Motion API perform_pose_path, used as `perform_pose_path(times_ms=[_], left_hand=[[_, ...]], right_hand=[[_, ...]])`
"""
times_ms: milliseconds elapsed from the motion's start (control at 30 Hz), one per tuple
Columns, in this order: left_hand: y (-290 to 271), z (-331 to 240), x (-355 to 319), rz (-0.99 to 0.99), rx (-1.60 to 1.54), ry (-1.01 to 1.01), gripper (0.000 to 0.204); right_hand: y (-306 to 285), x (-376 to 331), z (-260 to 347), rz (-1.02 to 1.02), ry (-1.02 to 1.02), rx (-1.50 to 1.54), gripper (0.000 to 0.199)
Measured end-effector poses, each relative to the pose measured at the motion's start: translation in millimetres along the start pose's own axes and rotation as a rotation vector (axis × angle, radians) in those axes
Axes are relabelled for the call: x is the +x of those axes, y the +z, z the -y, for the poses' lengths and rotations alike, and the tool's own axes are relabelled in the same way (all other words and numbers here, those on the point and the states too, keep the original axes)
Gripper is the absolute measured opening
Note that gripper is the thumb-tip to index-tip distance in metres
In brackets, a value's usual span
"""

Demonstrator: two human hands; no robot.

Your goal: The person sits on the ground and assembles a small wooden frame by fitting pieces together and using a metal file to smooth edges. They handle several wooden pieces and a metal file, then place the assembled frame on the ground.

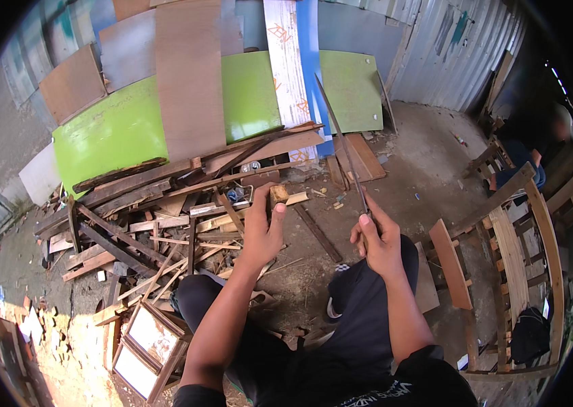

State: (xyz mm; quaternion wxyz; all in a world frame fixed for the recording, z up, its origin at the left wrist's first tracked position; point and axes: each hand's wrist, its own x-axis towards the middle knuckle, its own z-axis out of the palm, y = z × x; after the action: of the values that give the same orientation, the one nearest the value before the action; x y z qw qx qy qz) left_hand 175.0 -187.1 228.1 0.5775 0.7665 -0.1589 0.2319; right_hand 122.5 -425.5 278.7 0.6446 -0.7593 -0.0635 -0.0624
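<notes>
My left hand (263,232) is raised in front of me, its fingers closed round a short wooden block (278,194) whose pale yellowish end faces up. To the right, my right hand (380,239) grips the near end of a long, thin, dark blade-like tool (341,134). The tool points away from me and tapers toward its far end; its exact kind cannot be made out, and its handle is mostly hidden by my fingers. The block and the tool are apart from each other. Both hands are above my bent knees.
Scrap wood (120,197) lies heaped on the left. Green panels (110,132) and a tall brown board (189,74) lean at the back. On the right are a slatted wooden frame (556,271) and a seated person (530,166). A small framed piece (147,339) lies lower left.
</notes>
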Motion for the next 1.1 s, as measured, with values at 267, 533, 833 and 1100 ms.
perform_pose_path(times_ms=[267, 533, 833, 1100], left_hand=[[20.6, 34.3, 14.9, 0.093, -0.035, -0.026, 0.04], [45.8, 81.8, 13.2, 0.249, 0.042, -0.188, 0.042], [63.1, 108.4, -7.6, 0.218, -0.035, -0.045, 0.029], [51.8, 97.8, -13.0, 0.097, -0.082, 0.022, 0.037]], right_hand=[[16.8, 85.2, -64.8, 0.105, -0.213, -0.142, 0.045], [-2.9, 78.6, -76.2, 0.24, -0.36, -0.204, 0.037], [4.8, 76.7, -73.1, 0.306, -0.558, -0.345, 0.036], [12.8, 69.9, -70.9, 0.256, -0.658, -0.357, 0.036]])
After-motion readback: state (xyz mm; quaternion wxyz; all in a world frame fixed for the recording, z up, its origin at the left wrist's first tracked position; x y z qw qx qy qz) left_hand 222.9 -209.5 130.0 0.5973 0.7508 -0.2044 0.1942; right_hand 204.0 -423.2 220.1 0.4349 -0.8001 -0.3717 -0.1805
